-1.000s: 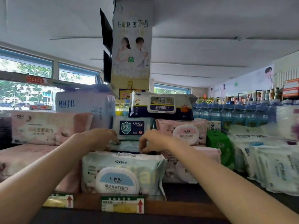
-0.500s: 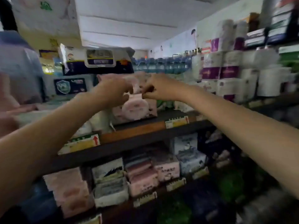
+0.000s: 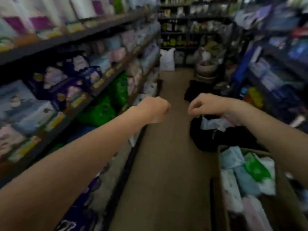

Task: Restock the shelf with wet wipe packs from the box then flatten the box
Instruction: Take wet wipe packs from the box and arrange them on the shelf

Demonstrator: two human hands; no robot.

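Observation:
The cardboard box [image 3: 216, 184] stands on the floor at the lower right, holding several wet wipe packs [image 3: 241, 177] in blue, green, white and pink. My left hand [image 3: 155, 108] hangs in the air over the aisle beside the left shelf [image 3: 93, 95], fingers curled into a fist, holding nothing. My right hand [image 3: 208, 105] hovers beyond the box, fingers loosely curled downward, also with nothing in it. The frame is blurred by motion.
Shelves of tissue and wipe packs run along the left, and more stocked shelves [image 3: 275, 72] line the right. A black bag [image 3: 205, 140] with pale packs lies on the floor beyond the box. A white sack [image 3: 167, 60] stands at the aisle's far end.
My view has swung right and down from the top shelf to the aisle. Both hands have let go of the packs on the shelf and come away holding nothing.

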